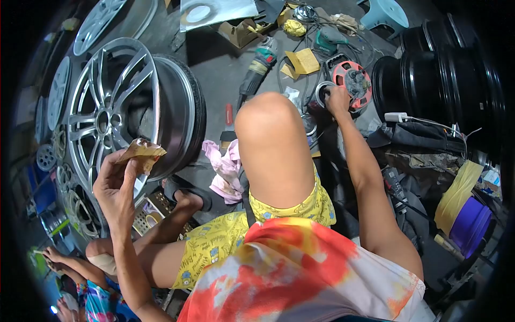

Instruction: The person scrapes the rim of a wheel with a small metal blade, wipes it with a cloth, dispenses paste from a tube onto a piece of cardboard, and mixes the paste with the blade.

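Observation:
My left hand (119, 180) pinches a folded, stained piece of brown sandpaper (140, 155) between thumb and fingers. Just behind it stands a silver alloy wheel rim (102, 121) with split spokes, upright and facing left. My right hand (338, 101) is stretched forward, its fingers curled at the edge of a round, silver-rimmed can (322, 92). The fingertips there are partly hidden. Right beside that hand is a red cable reel (354, 80).
An angle grinder (258, 64), a green power tool (328, 40) and yellow paper (303, 61) lie ahead. Black wheel rims (434, 80) are stacked at right. A pink cloth (224, 166) lies by my knee. Another person's hand (52, 255) shows at lower left; a blue stool (385, 15) is at the back.

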{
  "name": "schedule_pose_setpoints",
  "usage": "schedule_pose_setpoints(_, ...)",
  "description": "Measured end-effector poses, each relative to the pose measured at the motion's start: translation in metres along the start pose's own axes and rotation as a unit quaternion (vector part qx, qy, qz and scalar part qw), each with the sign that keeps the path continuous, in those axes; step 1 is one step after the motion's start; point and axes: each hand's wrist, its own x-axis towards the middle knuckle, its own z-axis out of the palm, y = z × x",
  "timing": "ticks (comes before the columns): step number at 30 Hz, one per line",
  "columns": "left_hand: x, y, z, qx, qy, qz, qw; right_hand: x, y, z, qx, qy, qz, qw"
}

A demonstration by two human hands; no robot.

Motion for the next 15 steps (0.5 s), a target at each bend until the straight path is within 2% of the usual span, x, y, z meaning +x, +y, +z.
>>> schedule_pose_setpoints(3, 0.0, 0.006, -0.002, 0.016, 0.001, 0.009, 1.0, -0.004, -0.007, -0.034, 0.086, -0.019, 0.046, 0.995)
schedule_pose_setpoints(5, 0.0, 0.011, -0.005, 0.026, -0.009, 0.032, 0.999, -0.009, 0.004, -0.037, 0.104, 0.002, 0.074, 0.992)
schedule_pose_setpoints(7, 0.003, 0.005, -0.011, 0.018, -0.009, 0.031, 0.999, -0.022, 0.01, -0.06, 0.179, 0.043, 0.139, 0.973)
schedule_pose_setpoints(8, 0.004, 0.003, -0.013, 0.012, -0.012, 0.036, 0.999, -0.022, 0.022, -0.056, 0.25, 0.059, 0.124, 0.959)
schedule_pose_setpoints(9, 0.006, 0.002, -0.015, 0.006, -0.014, 0.042, 0.999, -0.024, 0.033, -0.051, 0.249, 0.064, 0.122, 0.959)
schedule_pose_setpoints(11, 0.01, 0.011, -0.013, -0.013, -0.003, 0.041, 0.999, -0.035, 0.024, -0.083, 0.378, 0.088, 0.179, 0.904)
schedule_pose_setpoints(12, 0.013, 0.011, -0.015, -0.032, -0.015, 0.04, 0.999, -0.038, 0.015, -0.106, 0.379, 0.071, 0.196, 0.902)
schedule_pose_setpoints(13, 0.017, 0.011, -0.019, -0.05, -0.024, 0.038, 0.998, -0.032, 0.04, -0.083, 0.49, 0.085, 0.187, 0.847)
schedule_pose_setpoints(14, 0.02, 0.011, -0.022, -0.039, -0.021, 0.041, 0.998, -0.033, 0.036, -0.098, 0.55, 0.074, 0.17, 0.814)
schedule_pose_setpoints(15, 0.022, 0.017, -0.024, -0.029, -0.018, 0.032, 0.999, -0.04, 0.001, -0.143, 0.538, 0.072, 0.185, 0.819)
